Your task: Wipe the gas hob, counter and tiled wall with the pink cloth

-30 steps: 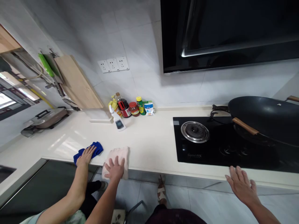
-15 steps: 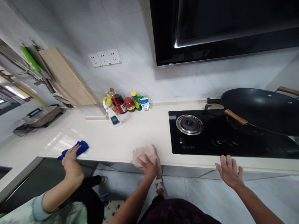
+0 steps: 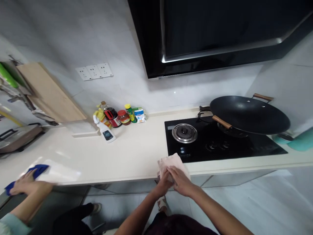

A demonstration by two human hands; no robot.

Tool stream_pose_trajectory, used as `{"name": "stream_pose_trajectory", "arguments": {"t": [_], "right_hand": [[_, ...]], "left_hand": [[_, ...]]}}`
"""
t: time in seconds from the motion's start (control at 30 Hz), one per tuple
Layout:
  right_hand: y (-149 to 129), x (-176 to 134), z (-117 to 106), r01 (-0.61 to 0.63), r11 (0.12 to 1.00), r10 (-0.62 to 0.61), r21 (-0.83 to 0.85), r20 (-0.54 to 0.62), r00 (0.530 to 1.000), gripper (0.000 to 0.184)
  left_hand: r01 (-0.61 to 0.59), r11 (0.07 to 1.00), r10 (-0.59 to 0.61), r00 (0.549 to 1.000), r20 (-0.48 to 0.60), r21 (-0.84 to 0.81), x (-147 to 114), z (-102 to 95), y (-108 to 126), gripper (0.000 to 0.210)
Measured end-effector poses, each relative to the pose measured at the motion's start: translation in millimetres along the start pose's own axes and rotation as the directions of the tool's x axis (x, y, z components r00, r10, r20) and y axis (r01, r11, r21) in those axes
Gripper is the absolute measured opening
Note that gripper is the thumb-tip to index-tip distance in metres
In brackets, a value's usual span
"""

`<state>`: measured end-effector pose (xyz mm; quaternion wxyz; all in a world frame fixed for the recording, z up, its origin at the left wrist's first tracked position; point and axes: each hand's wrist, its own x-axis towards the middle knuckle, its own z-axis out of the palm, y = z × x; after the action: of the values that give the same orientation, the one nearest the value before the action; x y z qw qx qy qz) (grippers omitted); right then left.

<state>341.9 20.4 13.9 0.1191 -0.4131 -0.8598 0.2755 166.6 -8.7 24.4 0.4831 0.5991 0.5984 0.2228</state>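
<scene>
A pale pink cloth [image 3: 174, 160] lies over the counter's front edge, at the near left corner of the black gas stove [image 3: 198, 153]. My left hand [image 3: 164, 183] is closed on its near side. Right beside it, my right hand [image 3: 181, 182] grips the same cloth, and the fingertips of the two hands meet or nearly meet. Part of the cloth is hidden under both hands. At the far left, a co-worker's hand [image 3: 23, 184] presses a blue cloth [image 3: 40, 169] on the counter.
A black wok [image 3: 249, 114] with wooden handles rests on the right burner. Along the wall stand a spray bottle [image 3: 106, 131], a red-lidded jar [image 3: 124, 117] and other seasonings. A range hood [image 3: 207, 60] hangs above. A cutting board [image 3: 51, 91] leans at the left.
My right hand has left the counter edge before the stove and joined my left hand on the pink cloth. The cloth has shifted right to the stove's corner. The view has turned right.
</scene>
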Motion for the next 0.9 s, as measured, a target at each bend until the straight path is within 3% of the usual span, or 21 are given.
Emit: {"name": "stream_pose_trajectory", "arguments": {"t": [0.13,0.23,0.3,0.37,0.43,0.63,0.73,0.8,0.83,0.9], "right_hand": [[-17.1,12.2,23.8,-0.051,0.987,0.054,-0.153,0.013,0.998,0.101],[-18.0,19.8,24.3,-0.065,0.970,0.061,-0.233,-0.025,0.998,0.087],[-10.3,20.9,20.1,0.002,0.963,-0.010,-0.268,-0.030,0.999,0.078],[7.4,15.3,14.5,0.072,0.953,-0.087,-0.294,-0.037,0.996,0.074],[35.1,1.1,7.6,0.069,0.947,-0.096,-0.315,-0.073,0.993,0.074],[136.1,-80.4,-37.4,-0.215,0.930,0.132,-0.298,-0.277,0.952,0.065],[163.0,-111.0,-67.0,-0.310,0.945,0.251,-0.105,-0.375,0.892,0.047],[167.0,-113.1,-81.9,-0.341,0.938,0.334,0.064,-0.435,0.836,0.040],[165.4,-107.9,-87.3,-0.365,0.918,0.394,0.157,-0.477,0.786,0.042],[156.6,-86.8,-93.5,-0.412,0.848,0.530,0.334,-0.564,0.633,0.053]], "left_hand": [[0.075,0.995,-0.082,0.991,-0.105,-0.066,-10.0,-39.6,-14.5,0.075],[0.108,0.991,-0.121,0.970,-0.213,-0.075,-11.4,-64.3,-20.3,0.075],[0.115,0.992,-0.127,0.949,-0.289,-0.056,-10.4,-80.6,-22.0,0.071],[0.122,0.992,-0.123,0.924,-0.362,-0.025,-9.5,-97.6,-23.1,0.066],[0.130,0.992,-0.116,0.901,-0.418,0.005,-9.9,-114.7,-25.6,0.062],[0.145,0.989,-0.109,0.845,-0.523,0.029,-13.3,-153.2,-57.3,0.053],[0.130,0.990,-0.084,0.836,-0.542,0.047,-7.5,-162.6,-75.1,0.047],[0.120,0.991,-0.064,0.829,-0.556,0.066,0.5,-167.2,-79.8,0.044],[0.119,0.990,-0.057,0.827,-0.560,0.076,5.4,-169.4,-79.7,0.042],[0.118,0.989,-0.045,0.826,-0.561,0.094,17.2,-173.9,-76.7,0.042]]}}
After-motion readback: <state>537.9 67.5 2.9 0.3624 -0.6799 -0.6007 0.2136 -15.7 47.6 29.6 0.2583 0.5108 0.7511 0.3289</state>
